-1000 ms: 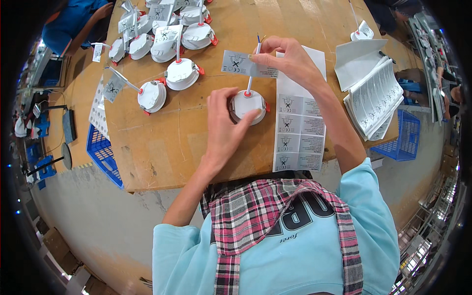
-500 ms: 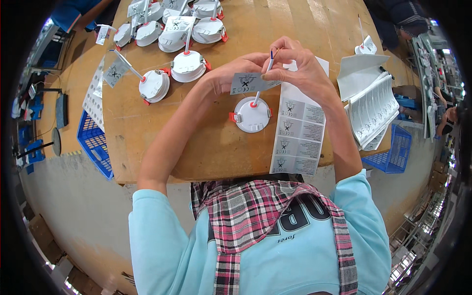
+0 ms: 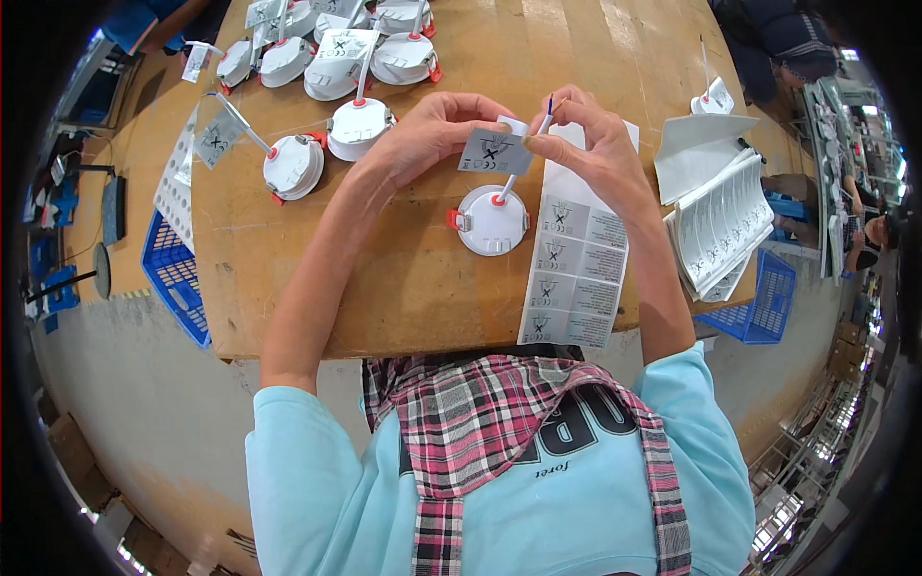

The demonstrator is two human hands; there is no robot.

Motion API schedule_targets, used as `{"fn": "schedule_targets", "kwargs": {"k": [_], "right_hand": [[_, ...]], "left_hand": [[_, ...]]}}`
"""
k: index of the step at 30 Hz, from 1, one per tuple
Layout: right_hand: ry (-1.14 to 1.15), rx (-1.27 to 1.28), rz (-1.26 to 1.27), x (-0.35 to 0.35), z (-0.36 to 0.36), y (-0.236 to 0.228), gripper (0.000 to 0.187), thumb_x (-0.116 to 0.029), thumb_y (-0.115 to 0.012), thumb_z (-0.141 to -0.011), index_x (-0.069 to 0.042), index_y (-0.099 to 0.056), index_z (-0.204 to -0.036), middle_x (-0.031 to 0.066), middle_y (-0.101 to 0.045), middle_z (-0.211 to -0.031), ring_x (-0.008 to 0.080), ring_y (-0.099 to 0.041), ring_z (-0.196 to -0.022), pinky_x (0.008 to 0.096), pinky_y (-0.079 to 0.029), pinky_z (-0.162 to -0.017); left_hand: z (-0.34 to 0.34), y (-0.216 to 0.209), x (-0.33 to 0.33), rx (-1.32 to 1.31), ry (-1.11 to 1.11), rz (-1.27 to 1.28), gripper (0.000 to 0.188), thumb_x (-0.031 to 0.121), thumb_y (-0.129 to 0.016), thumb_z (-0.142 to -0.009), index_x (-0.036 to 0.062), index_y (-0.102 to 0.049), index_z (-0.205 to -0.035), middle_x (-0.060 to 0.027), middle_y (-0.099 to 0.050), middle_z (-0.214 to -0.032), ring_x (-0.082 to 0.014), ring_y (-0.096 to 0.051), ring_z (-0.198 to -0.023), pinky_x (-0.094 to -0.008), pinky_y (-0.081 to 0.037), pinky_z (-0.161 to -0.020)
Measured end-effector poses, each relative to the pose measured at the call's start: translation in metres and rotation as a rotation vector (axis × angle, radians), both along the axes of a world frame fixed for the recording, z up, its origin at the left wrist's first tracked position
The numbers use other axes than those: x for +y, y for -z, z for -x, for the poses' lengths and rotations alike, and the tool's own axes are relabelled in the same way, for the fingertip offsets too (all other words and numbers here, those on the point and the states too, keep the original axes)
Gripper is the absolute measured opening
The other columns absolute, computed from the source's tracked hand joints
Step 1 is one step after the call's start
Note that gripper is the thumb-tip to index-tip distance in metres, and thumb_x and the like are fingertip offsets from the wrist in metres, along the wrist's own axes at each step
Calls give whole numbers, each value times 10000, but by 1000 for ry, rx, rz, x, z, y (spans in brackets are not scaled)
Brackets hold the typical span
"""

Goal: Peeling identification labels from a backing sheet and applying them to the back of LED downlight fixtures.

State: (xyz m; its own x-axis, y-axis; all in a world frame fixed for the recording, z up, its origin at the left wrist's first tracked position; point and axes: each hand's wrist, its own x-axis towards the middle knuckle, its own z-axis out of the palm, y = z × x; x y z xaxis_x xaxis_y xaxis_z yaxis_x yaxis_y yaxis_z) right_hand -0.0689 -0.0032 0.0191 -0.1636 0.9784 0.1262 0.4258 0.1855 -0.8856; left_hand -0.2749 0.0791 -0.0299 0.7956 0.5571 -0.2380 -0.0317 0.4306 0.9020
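A round white downlight (image 3: 493,223) with red-tipped spring clips lies in front of me on the table. From its red grommet a white cable (image 3: 510,188) rises at a slant, with bare coloured wires at the tip. A silver printed label (image 3: 491,154) hangs against the cable. My left hand (image 3: 427,139) is closed on the label's left and upper side, its fingertips partly hidden behind it. My right hand (image 3: 600,149) pinches the cable near its upper end, the thumb by the label's right edge. Beneath the right hand lies a label sheet (image 3: 571,264) with several labels on it.
Several downlights with labelled cables (image 3: 336,77) stand at the far left; two nearer ones (image 3: 293,168) (image 3: 358,128) stand beside my left forearm. A stack of label sheets (image 3: 720,226) lies at the right, another downlight (image 3: 713,98) beyond. Blue baskets (image 3: 178,278) (image 3: 764,302) flank the table.
My left hand has shifted slightly left, and its fingers have opened out from the cable tip. The label is tilted more, and a folded white end now shows above it.
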Motion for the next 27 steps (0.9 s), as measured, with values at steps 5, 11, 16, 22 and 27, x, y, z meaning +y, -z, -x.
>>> {"fn": "schedule_targets", "kwargs": {"k": [5,11,16,22,27], "right_hand": [[38,48,2,-1,-2,9,217,-246,-743,-775,-44,-681,-822,11,-567,-830,154,-513,-903,311,-388,-851],[123,242,140,-5,5,8,162,-163,-698,-830,-14,-656,-880,24,-634,-834,126,-586,-808,279,-472,-761],[158,276,196,-6,7,2,149,-145,-680,-854,-15,-644,-917,27,-644,-852,105,-599,-839,253,-479,-755],[194,257,196,-6,9,2,116,-114,-660,-867,-13,-631,-918,31,-644,-852,99,-615,-825,238,-482,-753],[185,372,191,-6,11,7,85,-69,-629,-880,9,-607,-905,61,-644,-895,133,-642,-833,277,-532,-757]], "left_hand": [[6,0,-5,-6,-84,-26,179,171,-649,-885,36,-644,-1004,-19,-658,-924,-84,-622,-866,-258,-513,-786],[7,-7,-13,16,-193,-131,181,142,-622,-896,22,-654,-1027,-28,-666,-941,-89,-627,-849,-254,-508,-810],[6,-14,-15,35,-273,-153,204,155,-633,-891,11,-667,-1031,-39,-678,-939,-96,-628,-851,-260,-508,-820],[7,-16,-17,84,-368,-161,210,178,-663,-878,12,-676,-1007,-42,-681,-917,-101,-630,-833,-264,-513,-805],[5,-14,-18,49,-368,-159,213,192,-673,-874,14,-684,-992,-43,-681,-903,-100,-629,-822,-260,-514,-788]]}}
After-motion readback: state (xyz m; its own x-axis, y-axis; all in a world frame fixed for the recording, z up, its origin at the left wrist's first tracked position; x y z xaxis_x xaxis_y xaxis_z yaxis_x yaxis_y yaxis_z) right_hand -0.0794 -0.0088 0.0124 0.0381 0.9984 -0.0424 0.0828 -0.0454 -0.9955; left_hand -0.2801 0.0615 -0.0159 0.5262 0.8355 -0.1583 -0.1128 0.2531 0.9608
